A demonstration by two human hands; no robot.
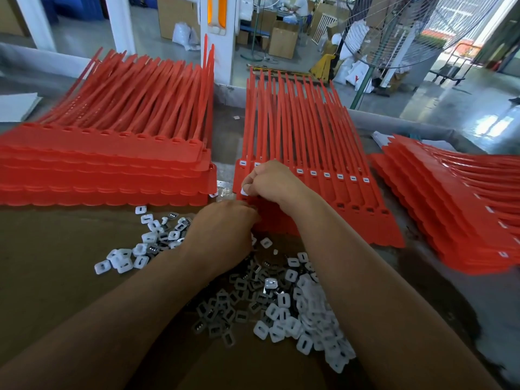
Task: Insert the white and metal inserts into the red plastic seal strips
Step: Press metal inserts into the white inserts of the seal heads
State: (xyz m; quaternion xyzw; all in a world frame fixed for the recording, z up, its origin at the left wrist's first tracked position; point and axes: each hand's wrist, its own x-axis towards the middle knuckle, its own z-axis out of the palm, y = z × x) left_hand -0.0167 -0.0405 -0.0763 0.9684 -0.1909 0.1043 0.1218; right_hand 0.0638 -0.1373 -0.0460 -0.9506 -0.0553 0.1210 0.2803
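A sheet of red plastic seal strips [351,201] lies in the middle of the table, white inserts [326,174] showing in most sockets of its far row. My right hand [270,184] pinches a white insert [244,191] at the sheet's left end, over the nearer row. My left hand [222,232] rests knuckles-up at the sheet's near edge, fingers curled down among loose inserts; what it holds is hidden. A loose pile of white and metal inserts [284,302] is spread on the brown board between my forearms.
A thick stack of red strip sheets [107,167] stands at the left. Another fanned stack [450,209] lies at the right. A smaller scatter of inserts [140,246] sits left of my left hand. A standing fan [394,32] and cartons are beyond the table.
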